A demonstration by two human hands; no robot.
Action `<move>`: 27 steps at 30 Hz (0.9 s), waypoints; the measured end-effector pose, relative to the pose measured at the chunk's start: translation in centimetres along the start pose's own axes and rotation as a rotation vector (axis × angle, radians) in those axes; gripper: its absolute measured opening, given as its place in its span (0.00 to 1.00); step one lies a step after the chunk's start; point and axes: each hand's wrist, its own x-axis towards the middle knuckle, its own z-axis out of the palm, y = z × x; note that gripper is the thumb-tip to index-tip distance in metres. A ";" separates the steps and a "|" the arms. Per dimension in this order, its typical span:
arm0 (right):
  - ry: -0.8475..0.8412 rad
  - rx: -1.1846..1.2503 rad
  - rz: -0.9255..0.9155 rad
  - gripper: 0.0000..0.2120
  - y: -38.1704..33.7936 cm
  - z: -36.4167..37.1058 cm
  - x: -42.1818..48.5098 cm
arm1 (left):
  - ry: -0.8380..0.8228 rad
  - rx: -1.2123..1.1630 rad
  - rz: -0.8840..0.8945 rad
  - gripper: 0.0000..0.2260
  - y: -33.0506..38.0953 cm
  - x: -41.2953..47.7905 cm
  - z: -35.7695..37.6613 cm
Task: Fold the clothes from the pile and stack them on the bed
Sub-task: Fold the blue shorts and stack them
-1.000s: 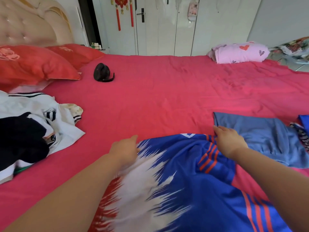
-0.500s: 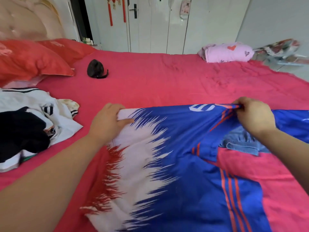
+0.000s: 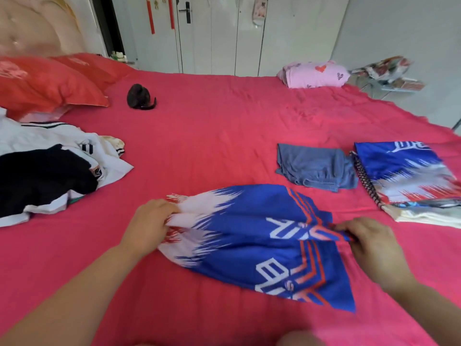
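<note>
Lying at the left edge of the bed (image 3: 212, 136), the pile (image 3: 50, 166) of unfolded clothes, white and black pieces tangled together, was well apart from the work in hand. To its right, the left hand (image 3: 149, 226) gripped the white-and-red edge of a blue shirt (image 3: 249, 240), fingers curled round a bunch of the cloth. The shirt lay on the near middle of the bed, doubled over on itself and creased, its white lettering facing up. At its right edge the right hand (image 3: 369, 243) pinched the cloth by the orange stripes, fingers bent onto it. Beyond that hand, folded grey shorts (image 3: 316, 168) lay flat. Just beside them, further right, a stack (image 3: 404, 176) of folded pieces sat near the bed's edge, topped by a garment of matching blue pattern.

Judgement: the folding of this shirt was under way, with a first fold made but not squared. The next move would call for both hands to draw the cloth taut, bring one side across the other, press out the creases, then carry the shirt to the stack. Several pieces lay unfolded in the pile, so the task stood part done
</note>
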 end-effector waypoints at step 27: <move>-0.311 0.037 0.165 0.13 -2.7 9.8 12.3 | -0.339 0.136 -0.208 0.16 1.1 7.7 3.9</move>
